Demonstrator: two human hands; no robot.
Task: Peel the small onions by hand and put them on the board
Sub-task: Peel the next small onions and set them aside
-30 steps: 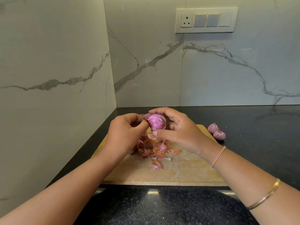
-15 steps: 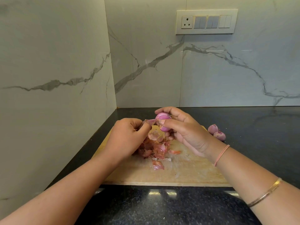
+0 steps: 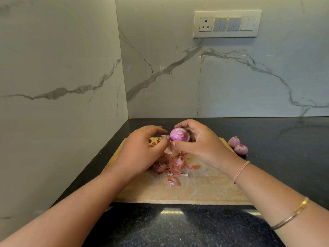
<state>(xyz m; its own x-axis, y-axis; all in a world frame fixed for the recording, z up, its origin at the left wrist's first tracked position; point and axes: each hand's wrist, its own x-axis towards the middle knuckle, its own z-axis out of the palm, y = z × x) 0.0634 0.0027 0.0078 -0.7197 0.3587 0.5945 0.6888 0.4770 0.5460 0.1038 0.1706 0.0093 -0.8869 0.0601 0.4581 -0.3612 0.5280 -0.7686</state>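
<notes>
Item: one small onion (image 3: 179, 134), pink-purple, partly skinned, held in the air above the far edge of the wooden board (image 3: 204, 189). Right hand (image 3: 201, 145): fingers curled over the top of the onion, thumb beneath it, clamped round it. Left hand (image 3: 142, 150): fingers curled, fingertips and thumb pinching a flap of skin (image 3: 165, 137) at the onion's left side; whether the flap is attached to the onion cannot be told. Peel pile (image 3: 171, 163): reddish dry skins heaped on the board's middle, under both hands, with one loose skin piece (image 3: 173, 181) lying just nearer the board's front edge. Two further onions (image 3: 234, 142) (image 3: 240, 149): touching each other, off the board, on the black countertop (image 3: 178, 227) just past the board's far right corner. Board: lies flat on the countertop near the corner where the two marble walls meet, front edge parallel to the counter's front. Right forearm: thin pink band (image 3: 241, 171) at the wrist, gold bangle (image 3: 292, 213) further up. Back wall: cream switch plate (image 3: 227, 24) with one socket and several switches, above and to the right.
</notes>
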